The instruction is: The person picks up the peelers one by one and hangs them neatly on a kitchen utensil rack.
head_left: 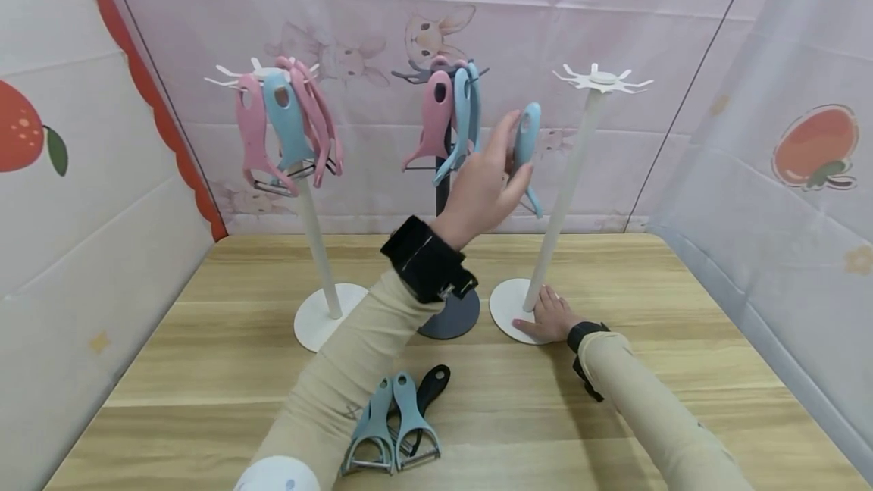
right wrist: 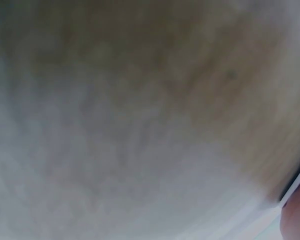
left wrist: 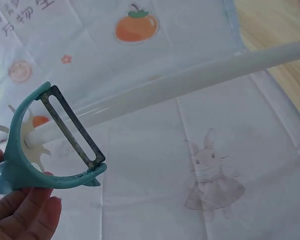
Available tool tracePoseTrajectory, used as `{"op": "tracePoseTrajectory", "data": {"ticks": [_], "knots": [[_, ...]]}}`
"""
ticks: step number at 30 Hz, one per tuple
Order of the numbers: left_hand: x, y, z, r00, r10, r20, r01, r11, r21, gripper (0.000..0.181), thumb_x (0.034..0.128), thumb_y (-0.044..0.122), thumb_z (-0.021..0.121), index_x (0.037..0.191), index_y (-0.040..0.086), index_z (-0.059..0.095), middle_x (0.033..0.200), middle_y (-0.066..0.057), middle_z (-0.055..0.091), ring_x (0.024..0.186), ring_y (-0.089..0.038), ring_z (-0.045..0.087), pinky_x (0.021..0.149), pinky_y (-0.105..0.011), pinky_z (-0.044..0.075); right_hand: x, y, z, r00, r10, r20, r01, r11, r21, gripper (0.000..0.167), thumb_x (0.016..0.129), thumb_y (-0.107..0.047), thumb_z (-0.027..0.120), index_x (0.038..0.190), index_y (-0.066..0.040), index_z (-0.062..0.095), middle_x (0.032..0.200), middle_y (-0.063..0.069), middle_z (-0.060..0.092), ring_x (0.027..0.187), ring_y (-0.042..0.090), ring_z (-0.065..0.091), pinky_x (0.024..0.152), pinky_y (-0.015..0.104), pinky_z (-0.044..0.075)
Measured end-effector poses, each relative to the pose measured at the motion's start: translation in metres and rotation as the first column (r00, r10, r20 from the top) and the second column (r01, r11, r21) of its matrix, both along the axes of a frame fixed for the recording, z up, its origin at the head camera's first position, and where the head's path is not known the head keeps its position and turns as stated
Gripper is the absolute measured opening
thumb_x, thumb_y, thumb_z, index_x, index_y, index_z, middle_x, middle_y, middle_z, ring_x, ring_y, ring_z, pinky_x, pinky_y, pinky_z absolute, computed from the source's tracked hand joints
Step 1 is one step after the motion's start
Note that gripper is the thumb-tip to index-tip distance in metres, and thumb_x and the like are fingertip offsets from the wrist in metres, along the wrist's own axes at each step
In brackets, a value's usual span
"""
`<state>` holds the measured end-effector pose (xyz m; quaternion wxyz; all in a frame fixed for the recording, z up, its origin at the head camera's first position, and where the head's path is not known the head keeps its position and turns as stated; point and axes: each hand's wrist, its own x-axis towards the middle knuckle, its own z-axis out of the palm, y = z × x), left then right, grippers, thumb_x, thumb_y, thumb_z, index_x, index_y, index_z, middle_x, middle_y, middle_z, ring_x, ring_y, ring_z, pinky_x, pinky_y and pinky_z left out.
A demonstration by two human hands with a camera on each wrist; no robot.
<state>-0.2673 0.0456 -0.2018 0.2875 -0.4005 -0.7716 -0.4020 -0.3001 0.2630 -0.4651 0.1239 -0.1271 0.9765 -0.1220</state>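
Note:
My left hand (head_left: pixel 483 186) holds a light blue peeler (head_left: pixel 527 135) in the air, between the dark stand and the right white stand (head_left: pixel 571 176). In the left wrist view, the fingers and thumb grip this peeler (left wrist: pixel 25 172) near its head, with the metal blade exposed. The white prongs (left wrist: pixel 36 145) of the stand appear behind it. My right hand (head_left: pixel 555 318) rests on the stand's round white base (head_left: pixel 506 308), close to the foot of the pole. The right wrist view is blurred; a bit of finger (right wrist: pixel 296 215) shows at its edge.
A left white stand (head_left: pixel 315 248) carries pink and blue peelers (head_left: pixel 286 120). On the dark grey stand (head_left: pixel 450 317) hang more pink and blue peelers (head_left: pixel 435 116). Blue peelers (head_left: pixel 409 404) and a black peeler (head_left: pixel 433 385) lie on the wooden table (head_left: pixel 655 415) in front.

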Motion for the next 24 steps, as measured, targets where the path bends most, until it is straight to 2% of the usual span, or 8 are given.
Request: {"op": "tracePoseTrajectory", "data": {"ticks": [5,7,11,14,19,21,24], "knots": [[-0.006,0.018,0.018,0.999,0.048,0.010,-0.048,0.998,-0.039,0.055,0.0913,0.013,0.051,0.138,-0.002,0.025,0.075,-0.009,0.058,0.058,-0.015,0.051,0.051,-0.019,0.038,0.000,0.001,-0.001,1.000,0.001,-0.018,0.000,1.000,0.006,0.093,0.087,-0.058,0.043,0.136,0.017,0.018,0.143,0.036,0.007,0.132,0.048,0.005,0.102,0.061,0.009],[-0.006,0.025,0.022,0.997,0.078,0.000,-0.078,0.996,-0.043,0.056,0.0918,0.015,0.051,0.138,-0.001,0.025,0.075,-0.010,0.058,0.057,-0.016,0.052,0.051,-0.020,0.039,-0.002,0.002,-0.003,0.999,0.002,-0.034,-0.002,1.000,0.021,0.093,0.087,-0.058,0.043,0.136,0.017,0.019,0.143,0.035,0.009,0.132,0.047,0.007,0.102,0.060,0.011],[-0.008,0.036,0.027,0.993,0.118,-0.004,-0.118,0.993,-0.024,0.055,0.0922,0.017,0.050,0.139,0.001,0.026,0.085,-0.012,0.061,0.060,-0.016,0.056,0.054,-0.022,0.043,-0.003,0.001,-0.005,0.999,-0.001,-0.032,0.002,1.000,0.030,0.093,0.087,-0.058,0.042,0.135,0.018,0.019,0.143,0.035,0.009,0.132,0.047,0.007,0.103,0.060,0.011],[-0.009,0.041,0.029,0.990,0.138,0.015,-0.137,0.990,-0.029,0.054,0.0921,0.018,0.051,0.138,0.003,0.028,0.095,-0.013,0.063,0.066,-0.016,0.058,0.058,-0.023,0.046,-0.003,0.001,-0.003,1.000,0.007,-0.025,-0.006,0.999,0.035,0.094,0.087,-0.060,0.041,0.136,0.018,0.018,0.143,0.035,0.008,0.132,0.046,0.006,0.103,0.059,0.011],[-0.011,0.049,0.028,0.984,0.176,0.032,-0.173,0.981,-0.088,0.053,0.0930,0.020,0.049,0.140,0.005,0.029,0.087,-0.008,0.063,0.066,-0.014,0.058,0.060,-0.022,0.044,-0.003,0.002,-0.001,0.999,0.013,-0.039,-0.012,0.999,0.032,0.095,0.086,-0.060,0.042,0.135,0.019,0.020,0.142,0.036,0.010,0.131,0.048,0.008,0.102,0.060,0.013],[-0.012,0.050,0.027,0.983,0.178,0.038,-0.174,0.981,-0.089,0.053,0.0928,0.020,0.050,0.140,0.006,0.029,0.088,-0.008,0.064,0.068,-0.015,0.058,0.061,-0.022,0.044,-0.003,0.002,-0.001,0.999,0.012,-0.037,-0.011,0.999,0.034,0.096,0.086,-0.060,0.042,0.135,0.019,0.019,0.142,0.036,0.010,0.132,0.047,0.008,0.102,0.060,0.013],[-0.013,0.050,0.023,0.985,0.159,0.065,-0.154,0.986,-0.067,0.055,0.0919,0.019,0.051,0.140,0.007,0.028,0.098,-0.010,0.064,0.076,-0.016,0.059,0.065,-0.022,0.045,-0.002,0.002,-0.002,1.000,0.012,-0.020,-0.011,0.999,0.039,0.098,0.086,-0.063,0.040,0.136,0.018,0.017,0.143,0.035,0.009,0.132,0.047,0.007,0.102,0.060,0.012]]}}
